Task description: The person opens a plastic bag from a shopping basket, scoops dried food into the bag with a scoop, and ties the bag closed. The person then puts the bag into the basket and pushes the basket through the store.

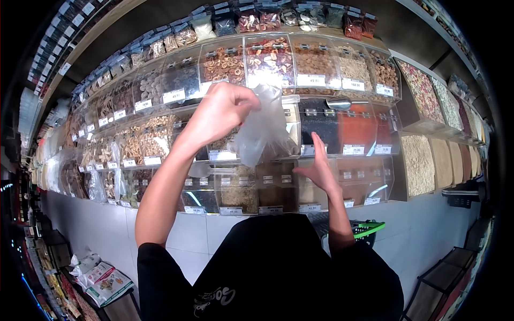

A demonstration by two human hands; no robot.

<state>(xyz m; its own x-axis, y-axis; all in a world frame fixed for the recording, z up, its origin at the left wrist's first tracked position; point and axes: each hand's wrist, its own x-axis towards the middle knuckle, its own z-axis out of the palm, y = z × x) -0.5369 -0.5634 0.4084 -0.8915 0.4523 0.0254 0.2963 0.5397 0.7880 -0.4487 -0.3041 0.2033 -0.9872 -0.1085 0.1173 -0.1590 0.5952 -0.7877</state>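
Closest to me is the front of my black T-shirt (289, 267), with a pale print low on it. Just past its right side, down by the floor (193, 230), shows a basket with a bright green rim (368, 230).

Both my arms reach forward, my two hands well apart. My left hand (227, 109) is raised, its fingers curled and pinched on the upper part of a clear plastic bag (265, 131). The bag hangs between my hands, to the right of my left one, its lower end dangling below that grip. My right hand (321, 168) is lower, fingers spread from the thumb and pointing up; the thumb aims towards the bag's lower right side, near it, with a gap showing between.

Behind the bag rise stepped rows of clear bins (235, 190) with price labels along their fronts. A metal scoop (347, 104) lies in the middle row, above the black and orange-red contents. Farthest up, small filled packets (249, 20) line the top shelf.
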